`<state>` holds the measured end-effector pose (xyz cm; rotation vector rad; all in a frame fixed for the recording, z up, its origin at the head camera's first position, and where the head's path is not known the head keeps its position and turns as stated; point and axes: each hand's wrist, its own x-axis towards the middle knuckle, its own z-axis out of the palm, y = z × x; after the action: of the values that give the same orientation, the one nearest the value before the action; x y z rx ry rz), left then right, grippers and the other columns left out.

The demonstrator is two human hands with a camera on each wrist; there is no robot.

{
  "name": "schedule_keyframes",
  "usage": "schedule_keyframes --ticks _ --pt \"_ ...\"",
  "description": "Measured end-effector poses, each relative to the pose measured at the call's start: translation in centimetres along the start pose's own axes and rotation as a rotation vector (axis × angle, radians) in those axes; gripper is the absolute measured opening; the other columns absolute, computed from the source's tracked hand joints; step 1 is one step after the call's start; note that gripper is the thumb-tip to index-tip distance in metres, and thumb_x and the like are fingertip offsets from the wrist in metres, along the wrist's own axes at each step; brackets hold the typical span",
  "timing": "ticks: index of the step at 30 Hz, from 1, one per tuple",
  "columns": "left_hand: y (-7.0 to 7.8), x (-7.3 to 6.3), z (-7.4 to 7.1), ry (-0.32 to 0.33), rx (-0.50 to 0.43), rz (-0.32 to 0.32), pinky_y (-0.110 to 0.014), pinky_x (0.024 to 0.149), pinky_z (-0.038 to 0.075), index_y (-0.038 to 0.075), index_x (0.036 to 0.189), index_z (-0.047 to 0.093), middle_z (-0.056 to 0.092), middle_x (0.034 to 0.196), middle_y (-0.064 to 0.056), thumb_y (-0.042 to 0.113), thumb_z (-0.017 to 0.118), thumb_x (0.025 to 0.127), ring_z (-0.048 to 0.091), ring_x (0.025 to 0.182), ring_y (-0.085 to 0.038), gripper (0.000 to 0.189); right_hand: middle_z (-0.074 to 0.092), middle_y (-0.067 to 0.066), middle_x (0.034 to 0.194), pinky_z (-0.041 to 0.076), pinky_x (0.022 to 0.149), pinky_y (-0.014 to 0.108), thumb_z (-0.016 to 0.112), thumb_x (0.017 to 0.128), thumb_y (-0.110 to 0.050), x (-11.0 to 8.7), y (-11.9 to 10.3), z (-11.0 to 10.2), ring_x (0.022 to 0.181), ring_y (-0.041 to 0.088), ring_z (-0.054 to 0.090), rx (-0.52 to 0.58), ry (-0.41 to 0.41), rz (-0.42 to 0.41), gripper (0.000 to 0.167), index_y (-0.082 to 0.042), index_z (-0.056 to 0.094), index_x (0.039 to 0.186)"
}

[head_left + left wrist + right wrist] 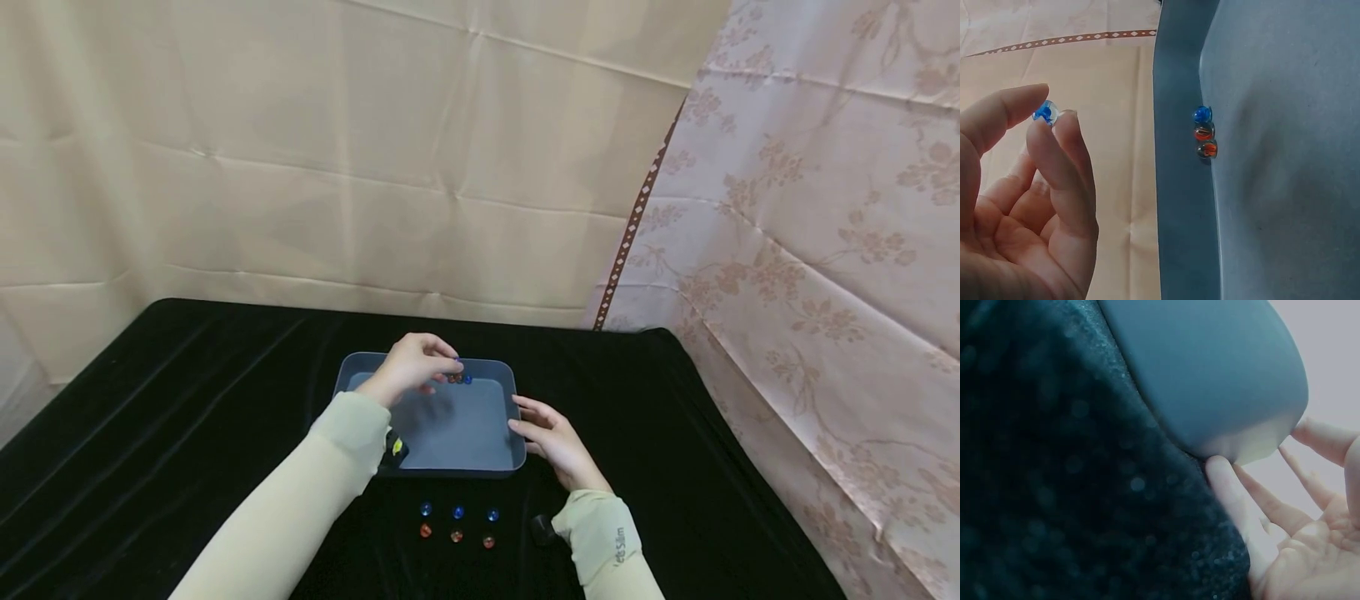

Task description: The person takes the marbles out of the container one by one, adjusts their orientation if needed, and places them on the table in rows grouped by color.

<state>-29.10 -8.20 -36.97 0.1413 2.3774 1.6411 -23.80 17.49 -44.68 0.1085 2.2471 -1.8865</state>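
Observation:
My left hand (411,367) is over the far part of a grey-blue tray (468,437). Its thumb and fingertips pinch a clear glass marble with a blue swirl (1045,114), held above the tray. Inside, along the far wall, a blue marble (1202,115) and two orange-swirled marbles (1204,132) lie in a row. My right hand (555,442) is at the tray's right side, its extended fingers touching the outer wall near the corner in the right wrist view.
In front of the tray, three blue marbles (458,512) form a row on the black cloth (225,417), with three orange marbles (457,536) in another row nearer to me. Beige curtain (375,167) hangs behind the table and a floral one (825,250) on the right.

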Motion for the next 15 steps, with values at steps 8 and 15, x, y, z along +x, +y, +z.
schedule_keyframes --ticks 8,15 --pt "0.0 -0.5 -0.2 0.007 -0.031 -0.003 -0.027 0.064 0.056 0.01 0.107 0.068 0.075 0.101 -0.008 0.021 0.075 0.089 0.068 0.098 -0.034 0.022 0.053 0.02 0.141 0.055 0.092 0.042 0.065 0.095 -0.018 0.0 0.1 0.0 0.107 0.022 0.066 0.005 -0.002 -0.004 0.046 -0.013 0.055 0.14" --pt "0.1 -1.1 -0.5 0.005 -0.042 0.006 -0.028 0.065 0.056 0.009 0.11 0.068 0.074 0.103 -0.007 0.023 0.075 0.089 0.068 0.095 -0.031 0.026 0.053 0.02 0.141 0.056 0.092 0.042 0.065 0.095 -0.017 0.1 0.1 0.1 0.106 0.022 0.066 -0.001 0.006 0.001 0.045 -0.013 0.055 0.139"
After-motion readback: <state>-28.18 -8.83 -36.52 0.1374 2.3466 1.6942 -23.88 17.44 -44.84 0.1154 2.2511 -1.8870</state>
